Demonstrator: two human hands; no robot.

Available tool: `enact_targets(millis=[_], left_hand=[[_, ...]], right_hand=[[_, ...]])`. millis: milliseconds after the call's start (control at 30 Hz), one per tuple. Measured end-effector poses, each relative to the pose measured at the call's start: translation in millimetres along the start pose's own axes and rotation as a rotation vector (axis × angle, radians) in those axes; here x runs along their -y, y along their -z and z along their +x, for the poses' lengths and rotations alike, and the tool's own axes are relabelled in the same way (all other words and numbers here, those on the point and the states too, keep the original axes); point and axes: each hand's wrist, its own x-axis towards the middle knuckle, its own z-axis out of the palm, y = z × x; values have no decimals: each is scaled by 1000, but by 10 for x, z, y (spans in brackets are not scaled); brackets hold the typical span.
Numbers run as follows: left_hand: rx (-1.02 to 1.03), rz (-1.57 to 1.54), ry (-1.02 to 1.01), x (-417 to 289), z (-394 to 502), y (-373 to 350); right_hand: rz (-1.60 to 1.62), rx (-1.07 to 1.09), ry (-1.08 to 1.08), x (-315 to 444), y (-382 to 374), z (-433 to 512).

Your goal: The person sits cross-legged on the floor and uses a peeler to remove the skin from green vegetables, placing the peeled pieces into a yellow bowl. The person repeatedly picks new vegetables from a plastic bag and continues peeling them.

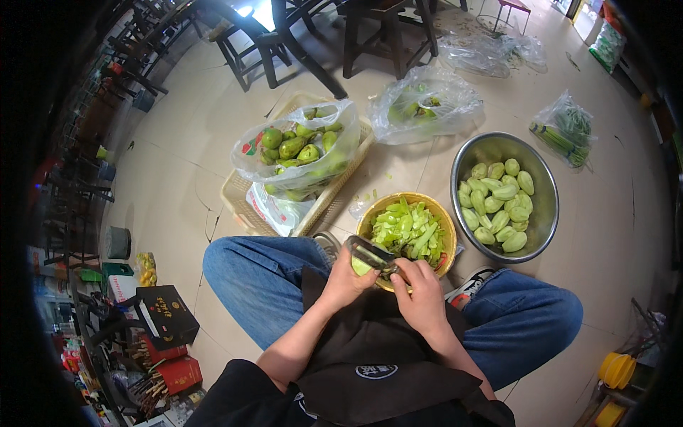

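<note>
My left hand [341, 284] grips a green vegetable [362, 267], probably a green eggplant, partly hidden by my fingers. In my right hand [421, 293] is a peeler [373, 255], its wide head lying across the vegetable. Both hands are close together above the near rim of a yellow basin [452, 227]. Light green peelings [408, 224] are heaped inside it. To the right, a stainless steel bowl [552, 187] holds several peeled pale green vegetables [501, 192]. Unpeeled ones [299, 147] fill an open plastic bag [251, 165] on a cream plastic crate [336, 205].
Another plastic bag [427, 120] with green vegetables lies beyond the basin. Bagged long green stalks [565, 133] rest at the right. Dark wooden stools [392, 34] stand ahead. At the left are a black box [166, 316] and a grey bin [117, 243].
</note>
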Motion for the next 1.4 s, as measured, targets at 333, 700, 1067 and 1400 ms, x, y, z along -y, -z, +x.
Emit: enact_targets(millis=[333, 700, 1067, 1400], left_hand=[[-24, 241, -119, -119, -8, 69], [-94, 361, -299, -123, -64, 62], [-116, 573, -489, -188, 28, 52], [-123, 470, -773, -113, 11, 117]], right_hand=[[47, -54, -176, -412, -68, -55], [-22, -91, -34, -339, -80, 1], [38, -8, -71, -29, -20, -38], [-85, 59, -411, -527, 7, -49]])
